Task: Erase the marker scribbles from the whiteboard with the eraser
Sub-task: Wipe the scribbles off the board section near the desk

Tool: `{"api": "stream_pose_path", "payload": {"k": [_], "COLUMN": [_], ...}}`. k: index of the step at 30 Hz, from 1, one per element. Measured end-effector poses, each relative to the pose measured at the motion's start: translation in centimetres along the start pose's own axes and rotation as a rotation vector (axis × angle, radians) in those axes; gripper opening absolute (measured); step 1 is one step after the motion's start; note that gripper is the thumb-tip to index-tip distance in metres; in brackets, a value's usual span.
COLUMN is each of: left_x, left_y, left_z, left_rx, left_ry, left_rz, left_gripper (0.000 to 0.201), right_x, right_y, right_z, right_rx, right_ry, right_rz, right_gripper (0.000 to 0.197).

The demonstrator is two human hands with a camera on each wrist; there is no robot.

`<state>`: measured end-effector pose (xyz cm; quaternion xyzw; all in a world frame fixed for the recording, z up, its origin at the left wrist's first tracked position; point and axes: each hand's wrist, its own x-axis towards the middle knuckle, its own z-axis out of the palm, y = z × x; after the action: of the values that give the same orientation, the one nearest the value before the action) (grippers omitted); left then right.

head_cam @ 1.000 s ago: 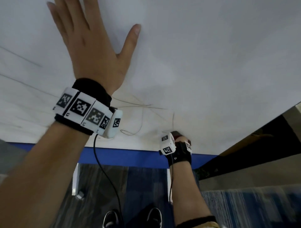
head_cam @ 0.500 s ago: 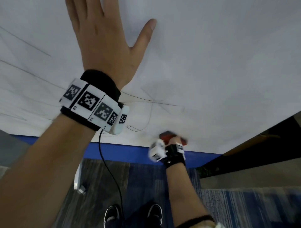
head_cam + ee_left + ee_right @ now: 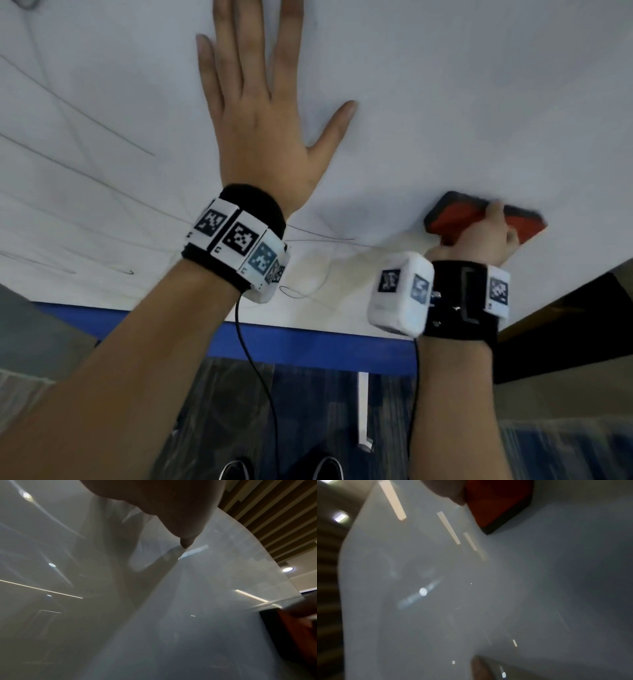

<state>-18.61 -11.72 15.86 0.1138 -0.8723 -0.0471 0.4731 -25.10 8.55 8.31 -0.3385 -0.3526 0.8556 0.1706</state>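
Observation:
The whiteboard (image 3: pixel 445 102) fills the upper part of the head view, white with a blue bottom edge. Thin black marker scribbles (image 3: pixel 322 240) run under my left wrist, and longer lines (image 3: pixel 78 113) cross the left side. My left hand (image 3: pixel 263 113) lies flat on the board with fingers spread. To its lower right my right hand (image 3: pixel 486 236) grips a red eraser (image 3: pixel 455 214) with a dark pad and presses it on the board. The eraser (image 3: pixel 494 505) also shows in the right wrist view, and the eraser (image 3: pixel 295 632) at the left wrist view's right edge.
Below the board's blue edge (image 3: pixel 308 342) lie dark patterned carpet (image 3: pixel 308 411) and my shoes (image 3: pixel 236 469). A white stand leg (image 3: pixel 363 411) hangs down beneath the board. The board's right edge (image 3: pixel 565 284) meets a dark area. Cables (image 3: pixel 253 370) trail from both wrist units.
My right hand has carried the eraser up and to the right across the board, away from the bottom edge. The left hand stays flat on the board; the view has tilted.

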Motion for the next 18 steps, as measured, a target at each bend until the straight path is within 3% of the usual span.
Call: {"api": "stream_pose_path", "payload": {"k": [3,5,9,12,14,16,18], "left_x": [0.0,0.0,-0.2,-0.5,-0.6,-0.7,-0.7], "left_y": [0.2,0.3,0.3,0.0,-0.2,-0.4,-0.5], "left_z": [-0.1,0.1,0.4,0.8,1.3,1.8,2.1], "left_rx": [-0.026,-0.052,-0.040,-0.001,0.029,0.050,0.051], "left_ry": [-0.013,-0.016,0.006,0.024,0.038,0.063,0.094], "left_rz": [0.004,0.001,0.001,0.001,0.005,0.014,0.003], "left_gripper": [0.090,0.091,0.090,0.089,0.087,0.087,0.088], "right_x": [-1.5,-1.9,1.5,3.8,5.2,6.4,6.4], "right_y": [0.5,3.7,11.1,15.1,14.9,12.0,7.4], "right_z": [1.3,0.0,-6.8,-12.3,-13.9,-12.7,-10.5], "right_rx": [-0.213,-0.338,-0.692,-1.122,-1.314,-1.326,-1.170], "right_ry": [0.087,-0.006,-0.235,-0.574,-0.795,-0.849,-0.744], "right_rz": [-0.577,-0.923,-1.092,-1.272,-1.457,-1.656,-1.753], "right_gripper": [0.020,0.021,0.019,0.026,0.036,0.035,0.028]}}
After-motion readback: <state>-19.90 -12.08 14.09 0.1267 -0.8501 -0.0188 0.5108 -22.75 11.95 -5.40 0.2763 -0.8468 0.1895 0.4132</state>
